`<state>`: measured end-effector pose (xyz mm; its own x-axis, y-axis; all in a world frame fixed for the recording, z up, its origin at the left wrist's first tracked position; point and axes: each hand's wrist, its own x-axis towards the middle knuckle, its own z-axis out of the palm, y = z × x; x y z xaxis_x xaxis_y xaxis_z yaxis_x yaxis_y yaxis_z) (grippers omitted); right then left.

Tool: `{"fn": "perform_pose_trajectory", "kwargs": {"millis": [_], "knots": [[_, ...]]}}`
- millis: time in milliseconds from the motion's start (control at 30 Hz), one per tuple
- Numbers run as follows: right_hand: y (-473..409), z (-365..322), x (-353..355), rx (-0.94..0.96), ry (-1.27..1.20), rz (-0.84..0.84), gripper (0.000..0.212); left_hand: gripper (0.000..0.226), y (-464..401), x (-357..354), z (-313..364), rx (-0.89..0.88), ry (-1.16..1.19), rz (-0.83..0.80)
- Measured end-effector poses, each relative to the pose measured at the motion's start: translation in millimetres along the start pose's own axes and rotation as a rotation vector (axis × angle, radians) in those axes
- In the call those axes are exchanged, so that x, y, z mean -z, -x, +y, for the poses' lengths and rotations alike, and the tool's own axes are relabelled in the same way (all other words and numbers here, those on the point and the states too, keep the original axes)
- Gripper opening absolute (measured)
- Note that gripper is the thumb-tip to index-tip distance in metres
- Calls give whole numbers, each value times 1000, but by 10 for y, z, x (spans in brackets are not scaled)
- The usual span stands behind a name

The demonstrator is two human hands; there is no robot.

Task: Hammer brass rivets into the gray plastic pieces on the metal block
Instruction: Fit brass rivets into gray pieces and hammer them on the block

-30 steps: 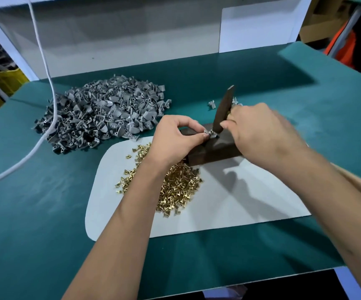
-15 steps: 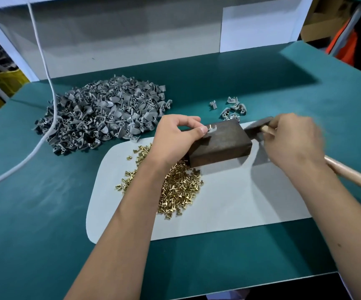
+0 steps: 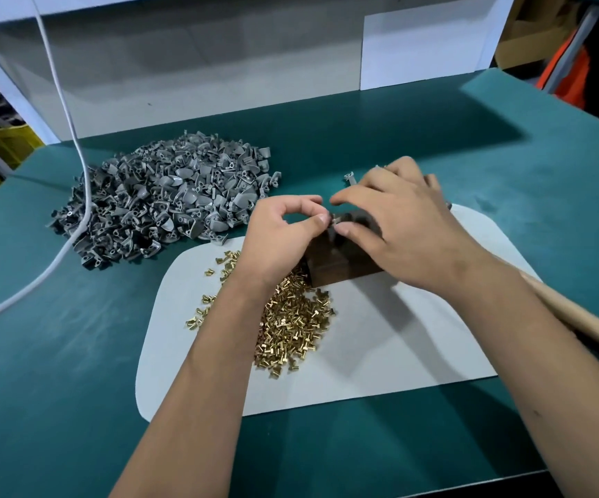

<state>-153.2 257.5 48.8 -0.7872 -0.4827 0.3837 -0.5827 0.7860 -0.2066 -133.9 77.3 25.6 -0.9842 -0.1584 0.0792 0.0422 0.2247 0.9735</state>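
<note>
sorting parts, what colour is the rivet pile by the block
Shiny brass gold; the rivet pile shows best in the head view.

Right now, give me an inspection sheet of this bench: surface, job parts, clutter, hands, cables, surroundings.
Surface: green table with a white mat on it.
Job's things: metal block on the mat; brass rivets heaped on the mat in front of it; gray pieces piled beyond the mat; hammer handle under the right forearm, head hidden.
Clutter: a few loose gray parts behind the block.
Hands: left hand pinches a small piece at the block's top; right hand over the block, fingertips at that piece.
Cables: white cable runs across the gray pile.
Surroundings: white wall panels; cardboard and orange items at right.
</note>
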Motion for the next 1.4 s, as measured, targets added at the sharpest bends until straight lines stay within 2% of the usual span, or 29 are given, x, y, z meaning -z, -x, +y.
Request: {"fn": "perform_pose_trajectory", "kwargs": {"millis": [100, 333, 500, 600, 767, 900, 967, 1067, 1133, 1200, 1333, 1400], "knots": [[-65, 9, -1, 32, -5, 9, 30, 9, -6, 40, 10, 4, 3, 31], [-135, 80, -11, 138, -9, -10, 25, 14, 1, 17, 20, -11, -6, -16], [-231, 202, -35, 129, -43, -27, 36, 19, -4, -36, 20, -36, 20, 39], [-301, 302, -79, 37, -191, -44, 42, 22, -44, 8, -15, -80, -29, 139], [-399, 420, -183, -108, -245, 7, 49, 24, -125, 187, -112, -138, -414, 383], [-540, 499, -202, -282, -197, -58, 61, 28, -141, 455, -167, 29, -632, 485], [-608, 523, -192, -380, -156, -104, 65, 23, -131, 549, -176, 89, -693, 498], [-682, 480, -145, -491, -98, -50, 57, 24, -114, 632, -183, 116, -718, 518], [-690, 366, -115, -447, -76, 3, 43, 29, -127, 670, -211, 125, -713, 520], [-653, 117, -82, -296, -113, 4, 30, 32, -144, 717, -258, 136, -719, 520], [-550, -571, -92, 138, -133, -230, 12, 33, -157, 801, -300, 150, -718, 531], [-520, -779, -155, 253, -67, -305, 7, 32, -160, 807, -260, 176, -700, 514]]}}
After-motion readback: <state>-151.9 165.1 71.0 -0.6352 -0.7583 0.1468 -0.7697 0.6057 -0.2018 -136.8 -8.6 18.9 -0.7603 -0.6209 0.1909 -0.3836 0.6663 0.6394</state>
